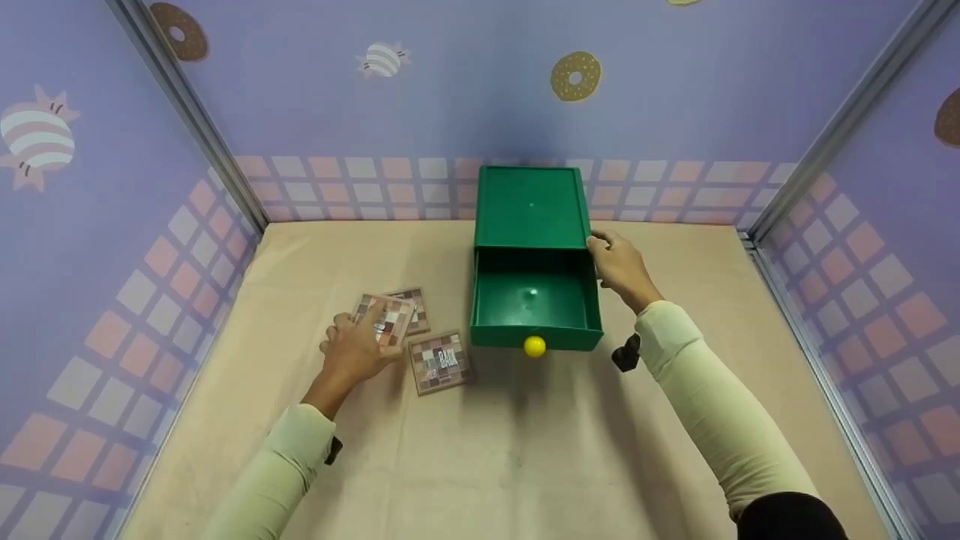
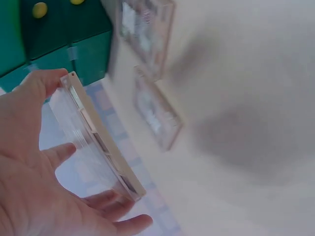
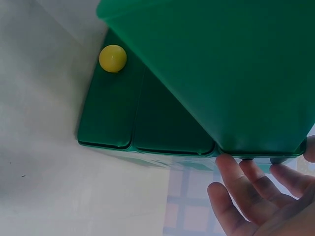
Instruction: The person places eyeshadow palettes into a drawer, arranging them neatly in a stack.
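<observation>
Green plastic, glossy: one upright cabinet [image 1: 531, 206] of three tiers, standing at the back of a pale cloth-covered table [image 1: 450, 465], close to a lilac wall [image 1: 465, 97] printed with sweets and ring doughnuts. Top drawer [image 1: 495, 336]: pulled well forward, its green floor in plain sight with a bright glint near the middle; fitted with a round yellow knob [image 1: 535, 346]. Lower drawers [image 3: 106, 113]: two, both pushed in, their contents hidden behind the fronts (the left wrist view shows a yellow knob on each). Palettes: three, square and thin, clear-lidded, each a case for a grid of brown, pink and pale pans. First palette [image 1: 396, 319]: to the left of the drawer, tilted above the table, held by its edges in the left hand [image 1: 354, 349], thumb at one side and fingers curled at the other. Second palette [image 1: 420, 309]: flat on the cloth, partly covered from above by the first. Third palette [image 1: 441, 364]: flat on the cloth, lettered in white, just beside the drawer's left front corner. Right hand [image 1: 622, 266]: loosely spread at the cabinet's right side, fingertips touching the wall at top-tier height. Sleeves [image 1: 720, 405]: pale green, on both arms.
</observation>
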{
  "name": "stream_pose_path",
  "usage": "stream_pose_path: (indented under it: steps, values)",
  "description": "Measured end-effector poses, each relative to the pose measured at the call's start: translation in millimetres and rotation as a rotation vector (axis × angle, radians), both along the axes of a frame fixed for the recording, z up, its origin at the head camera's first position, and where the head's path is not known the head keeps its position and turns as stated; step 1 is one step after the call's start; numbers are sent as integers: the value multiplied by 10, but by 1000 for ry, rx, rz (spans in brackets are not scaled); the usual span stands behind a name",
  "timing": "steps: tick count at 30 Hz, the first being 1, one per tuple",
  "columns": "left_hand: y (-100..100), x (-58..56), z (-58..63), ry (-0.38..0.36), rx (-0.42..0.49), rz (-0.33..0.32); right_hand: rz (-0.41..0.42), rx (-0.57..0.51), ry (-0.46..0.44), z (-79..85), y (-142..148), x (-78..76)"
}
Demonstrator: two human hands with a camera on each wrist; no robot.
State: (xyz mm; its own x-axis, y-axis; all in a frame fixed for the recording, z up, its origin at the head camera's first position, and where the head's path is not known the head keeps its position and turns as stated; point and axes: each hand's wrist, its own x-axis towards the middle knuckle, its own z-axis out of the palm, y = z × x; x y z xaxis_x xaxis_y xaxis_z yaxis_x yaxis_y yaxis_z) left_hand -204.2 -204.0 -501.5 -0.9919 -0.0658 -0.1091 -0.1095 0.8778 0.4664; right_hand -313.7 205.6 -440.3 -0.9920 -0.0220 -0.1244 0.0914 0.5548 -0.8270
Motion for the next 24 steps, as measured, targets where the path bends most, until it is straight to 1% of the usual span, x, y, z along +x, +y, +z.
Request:
stream_pose_path:
  steps: [6, 11, 14, 18, 21, 24]
  values:
    - [96, -96, 273, 102, 0, -83, 10, -22, -16, 5, 17, -5]
    - [203, -189, 553, 149, 20, -162, 10, -47, -30, 8, 30, -20]
    - [279, -232, 724, 160, 16, -210, 10, -56, -31, 4, 34, -26]
    - [400, -281, 934, 161, -29, -284, 24, -54, -38, -3, 41, -25]
    - [509, -318, 1065, 155, -57, -349, 26, -50, -40, -8, 44, -22]
    - [624, -356, 1167, 148, -54, -413, 23, -57, -34, -10, 42, -24]
